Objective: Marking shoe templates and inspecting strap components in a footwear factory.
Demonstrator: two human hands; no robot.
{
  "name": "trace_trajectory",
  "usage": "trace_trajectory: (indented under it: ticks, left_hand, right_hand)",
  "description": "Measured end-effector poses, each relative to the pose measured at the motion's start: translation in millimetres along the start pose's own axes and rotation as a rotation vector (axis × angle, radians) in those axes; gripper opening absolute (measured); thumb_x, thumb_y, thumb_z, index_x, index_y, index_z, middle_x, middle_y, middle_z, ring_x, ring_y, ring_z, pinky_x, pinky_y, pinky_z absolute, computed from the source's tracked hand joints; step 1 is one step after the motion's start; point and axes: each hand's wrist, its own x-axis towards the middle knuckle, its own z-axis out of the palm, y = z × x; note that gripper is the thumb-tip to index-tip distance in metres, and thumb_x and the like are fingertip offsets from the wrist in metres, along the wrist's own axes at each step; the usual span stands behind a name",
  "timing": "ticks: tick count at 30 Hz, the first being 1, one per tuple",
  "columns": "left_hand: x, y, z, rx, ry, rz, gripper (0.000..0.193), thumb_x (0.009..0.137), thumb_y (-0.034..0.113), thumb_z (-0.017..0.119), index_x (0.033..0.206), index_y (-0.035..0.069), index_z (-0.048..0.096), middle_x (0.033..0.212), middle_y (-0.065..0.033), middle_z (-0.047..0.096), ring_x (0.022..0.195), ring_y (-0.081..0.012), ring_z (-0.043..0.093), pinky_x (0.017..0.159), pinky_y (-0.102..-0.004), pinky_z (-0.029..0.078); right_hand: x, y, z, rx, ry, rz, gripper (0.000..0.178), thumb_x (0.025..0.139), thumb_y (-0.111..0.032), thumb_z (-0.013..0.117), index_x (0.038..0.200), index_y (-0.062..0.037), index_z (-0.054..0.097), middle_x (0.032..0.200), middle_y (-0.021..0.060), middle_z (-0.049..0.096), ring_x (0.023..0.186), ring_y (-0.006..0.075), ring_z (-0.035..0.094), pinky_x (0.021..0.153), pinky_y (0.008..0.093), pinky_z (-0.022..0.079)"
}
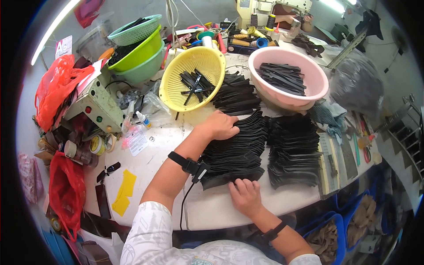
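Observation:
A long row of overlapping black strips (234,150) lies on the white table in front of me. My left hand (221,126) is at the row's far left end, its fingers bent and closed over the strips there. At the near edge, my right hand (246,196) has its curled fingertips on the closest strips; its thumb is hard to make out. Just to the right lies a second row of black strips (293,152), touched by neither hand. Behind the first row, a looser pile of black strips (237,93) is spread toward the basins.
A yellow basket (168,90) and a pink basin (316,84), both holding black strips, stand behind the rows. Stacked green basins (154,46) and a control box (98,106) are at left. A yellow piece (125,193) lies near the front edge; a sewing machine (260,9) stands at the back.

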Motion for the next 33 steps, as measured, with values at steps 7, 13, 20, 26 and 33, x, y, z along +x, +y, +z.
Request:
trace_trajectory:
  ticks: [7, 13, 20, 26, 33]
  left_hand:
    - [-52.0, 46.0, -9.5, -0.118, -0.162, -0.021, 0.086, 0.075, 0.065, 0.07, 0.129, -0.002, 0.055, 0.101, -0.0264, 0.069, 0.098, -0.0425, 0.065, 0.087, -0.045, 0.051]
    - [-117.8, 53.9, -28.5, -0.111, -0.034, -0.025, 0.088, 0.07, 0.057, 0.079, 0.131, -0.001, 0.054, 0.103, -0.0234, 0.069, 0.096, -0.0419, 0.065, 0.083, -0.0446, 0.052]
    - [-170.6, 39.6, -1.4, 0.05, 0.068, -0.027, 0.086, 0.079, 0.056, 0.072, 0.14, 0.002, 0.046, 0.103, -0.0193, 0.066, 0.095, -0.0352, 0.063, 0.097, -0.0427, 0.042]
    - [-162.0, 41.2, 6.9, 0.083, 0.076, -0.096, 0.084, 0.081, 0.051, 0.07, 0.143, 0.001, 0.042, 0.118, -0.0207, 0.062, 0.11, -0.0393, 0.058, 0.101, -0.0435, 0.043]
    - [-180.1, 51.8, 7.8, 0.011, 0.056, -0.035, 0.081, 0.085, 0.058, 0.063, 0.143, 0.005, 0.043, 0.119, -0.0176, 0.063, 0.11, -0.0335, 0.061, 0.098, -0.0428, 0.043]
  right_hand:
    - [-2.3, -12.8, 2.0, 0.026, -0.03, 0.036, 0.01, 0.075, -0.014, 0.066, 0.082, -0.0093, 0.06, 0.065, 0.0014, 0.045, 0.063, 0.0185, 0.049, 0.058, 0.0348, 0.035]
    - [0.9, -51.2, -6.5, 0.036, -0.002, -0.016, 0.01, 0.077, -0.017, 0.064, 0.079, -0.0116, 0.056, 0.063, 0.0013, 0.045, 0.057, 0.0181, 0.05, 0.052, 0.0341, 0.035]
    - [-1.4, -91.4, -5.6, 0.007, -0.124, 0.01, 0.008, 0.075, -0.014, 0.061, 0.079, -0.0112, 0.055, 0.063, -0.0001, 0.045, 0.056, 0.0166, 0.051, 0.051, 0.0323, 0.036]
    - [4.1, -103.1, -31.2, -0.018, -0.014, -0.121, 0.026, 0.078, -0.016, 0.06, 0.103, -0.0106, 0.062, 0.094, 0.0077, 0.057, 0.091, 0.0227, 0.058, 0.077, 0.039, 0.042]
    - [-1.2, -75.4, -21.5, -0.081, -0.083, -0.008, 0.072, 0.073, -0.04, 0.076, 0.135, -0.0098, 0.053, 0.137, 0.0135, 0.053, 0.131, 0.0317, 0.047, 0.108, 0.0536, 0.031]
